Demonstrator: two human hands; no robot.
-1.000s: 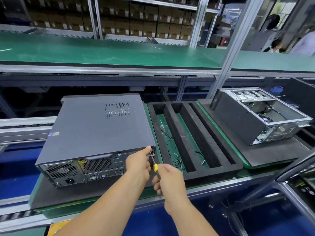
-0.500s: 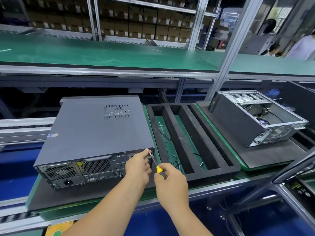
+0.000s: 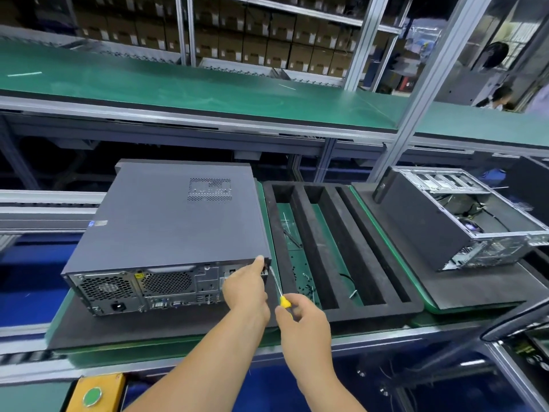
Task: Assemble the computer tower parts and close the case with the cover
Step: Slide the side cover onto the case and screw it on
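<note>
On the black foam pad [image 3: 89, 331] lies the computer tower [image 3: 166, 233], grey cover [image 3: 154, 215] on, rear ports facing the person; left hand [image 3: 246, 289] touches its rear right corner, fingers curled; right hand [image 3: 303, 322] pinches a yellow-handled screwdriver [image 3: 280, 292], tip at that corner.

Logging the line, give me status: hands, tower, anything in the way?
Right hand grips screwdriver, tip at closed tower's rear corner. Left hand steadies there. Nothing blocking.
</note>
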